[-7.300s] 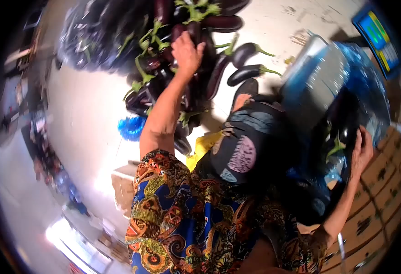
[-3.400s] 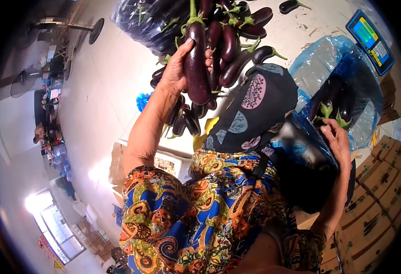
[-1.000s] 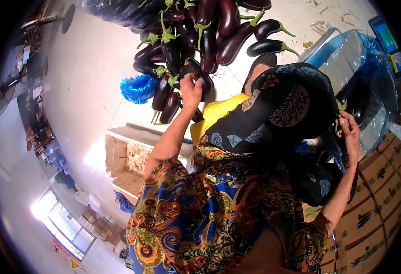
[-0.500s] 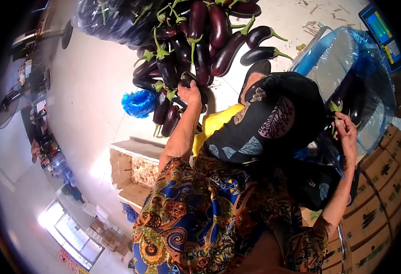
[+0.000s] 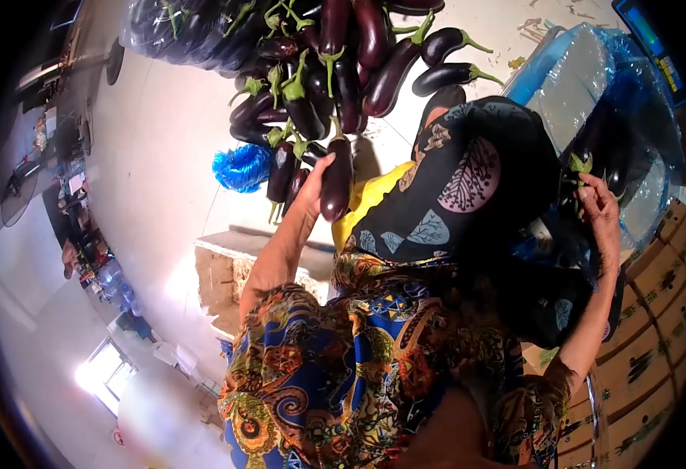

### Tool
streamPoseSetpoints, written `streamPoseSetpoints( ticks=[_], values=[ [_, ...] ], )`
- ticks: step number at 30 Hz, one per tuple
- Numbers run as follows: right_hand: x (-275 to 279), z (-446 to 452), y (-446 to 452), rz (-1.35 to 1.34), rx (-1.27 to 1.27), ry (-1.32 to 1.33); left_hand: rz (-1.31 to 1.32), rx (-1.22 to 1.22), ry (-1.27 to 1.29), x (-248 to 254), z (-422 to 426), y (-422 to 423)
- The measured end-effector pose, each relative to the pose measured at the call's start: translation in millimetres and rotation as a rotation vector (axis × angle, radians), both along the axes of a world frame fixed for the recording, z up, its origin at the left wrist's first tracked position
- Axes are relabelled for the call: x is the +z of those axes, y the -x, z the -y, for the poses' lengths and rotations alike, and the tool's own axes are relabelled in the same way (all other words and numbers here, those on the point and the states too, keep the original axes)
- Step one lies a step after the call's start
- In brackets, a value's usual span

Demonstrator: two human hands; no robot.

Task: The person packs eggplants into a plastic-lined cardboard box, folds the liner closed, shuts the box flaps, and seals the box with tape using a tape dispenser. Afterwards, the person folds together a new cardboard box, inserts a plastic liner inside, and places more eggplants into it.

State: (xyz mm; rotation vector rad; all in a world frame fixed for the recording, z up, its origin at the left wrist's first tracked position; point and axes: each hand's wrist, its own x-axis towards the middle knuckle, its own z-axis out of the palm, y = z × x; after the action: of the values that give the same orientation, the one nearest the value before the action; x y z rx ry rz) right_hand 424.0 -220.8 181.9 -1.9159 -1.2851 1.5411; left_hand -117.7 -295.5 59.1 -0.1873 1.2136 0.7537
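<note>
My left hand (image 5: pixel 316 186) is closed around a dark purple eggplant (image 5: pixel 337 181), its stem end pointing away from me and its round end toward my lap. Just beyond lies a heap of eggplants (image 5: pixel 304 117) with green stems on the pale floor. On the right, my right hand (image 5: pixel 599 211) has its fingers closed at the green stem of another eggplant (image 5: pixel 582 164), beside a clear blue plastic bag (image 5: pixel 648 133). That eggplant's body is mostly lost in shadow, among other dark eggplants in the bag.
A crumpled blue plastic bundle (image 5: pixel 240 169) sits left of the heap. Nearer me stands a wooden box-like stool (image 5: pixel 216 277). A filled bag of eggplants (image 5: pixel 191 35) is at the far left. Printed cartons (image 5: pixel 640 336) and a scale display (image 5: pixel 655 47) are on the right.
My left hand has lifted an eggplant from the heap's near edge and drawn it toward me. My right hand stays by the bag, at the stem.
</note>
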Motion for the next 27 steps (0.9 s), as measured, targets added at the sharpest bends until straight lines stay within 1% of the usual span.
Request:
streamPoseSetpoints(
  ticks=[1, 2, 4, 5, 6, 7, 8, 9, 10, 11, 12, 13, 14, 15, 17, 18, 19, 20, 22, 23, 24, 25, 26, 27],
  values=[
    [4, -1, 4, -0.003, -0.011, 0.01, 0.16, 0.041, -0.006, 10, 6, 2],
    [4, -1, 4, 0.023, 0.008, 0.005, 0.252, 0.063, -0.067, 16, 9, 5],
    [5, -3, 1, 0.078, 0.04, -0.014, 0.234, 0.075, -0.298, 53, -7, -8],
    [9, -3, 3, 0.019, 0.008, 0.008, 0.28, 0.101, -0.327, 61, -18, -9],
    [8, -4, 5, -0.003, 0.02, -0.018, 0.253, 0.15, -0.306, 71, -31, -10],
    [7, -5, 4, -0.012, 0.012, -0.046, 0.058, 0.111, -0.344, 72, -42, -3],
    [11, -3, -3, 0.0, -0.023, -0.079, -0.173, 0.143, -0.37, 74, -59, 1],
    [16, -1, -3, 0.003, -0.065, -0.125, 0.023, 0.15, -0.433, 92, -85, -8],
    [23, -1, -3, 0.007, -0.102, -0.175, 0.129, -0.023, -0.612, 122, -107, -23],
    [31, -1, -5, 0.056, -0.139, -0.198, 0.005, -0.09, -0.717, 136, -132, -27],
    [37, -1, -6, 0.09, -0.162, -0.216, -0.059, -0.125, -0.831, 164, -153, -46],
    [39, -1, -11, 0.103, -0.183, -0.214, -0.227, -0.17, -0.96, 185, -174, -59],
    [40, -1, -15, 0.109, -0.193, -0.21, -0.26, -0.322, -1.124, 212, -194, -79],
    [42, 0, -17, 0.122, -0.198, -0.227, -0.33, -0.373, -1.22, 226, -213, -94],
    [30, 3, -26, 0.121, -0.191, -0.278, -0.33, -0.462, -1.359, 265, -232, -144],
    [18, 6, -32, 0.123, -0.183, -0.297, -0.307, -0.483, -1.395, 272, -238, -172],
    [19, 6, -30, 0.153, -0.166, -0.329, -0.264, -0.562, -1.44, 277, -243, -198],
    [24, 7, -30, 0.269, -0.123, -0.322, -0.16, -0.716, -1.492, 277, -251, -218],
    [21, 9, -35, 0.293, -0.017, -0.439, -0.393, -0.965, -1.593, 287, -234, -266],
    [20, 9, -33, 0.377, 0.05, -0.576, -0.382, -1.141, -1.705, 284, -231, -283],
    [13, 9, -33, 0.434, 0.066, -0.6, -0.354, -1.286, -1.832, 273, -231, -298],
    [11, 10, -33, 0.518, 0.147, -0.675, -0.305, -1.416, -1.963, 262, -231, -313],
    [10, 11, -32, 0.598, 0.232, -0.751, -0.24, -1.512, -2.11, 247, -231, -327],
    [11, 11, -30, 0.584, 0.207, -0.721, -0.265, -1.554, -2.201, 238, -226, -340]
  ],
)
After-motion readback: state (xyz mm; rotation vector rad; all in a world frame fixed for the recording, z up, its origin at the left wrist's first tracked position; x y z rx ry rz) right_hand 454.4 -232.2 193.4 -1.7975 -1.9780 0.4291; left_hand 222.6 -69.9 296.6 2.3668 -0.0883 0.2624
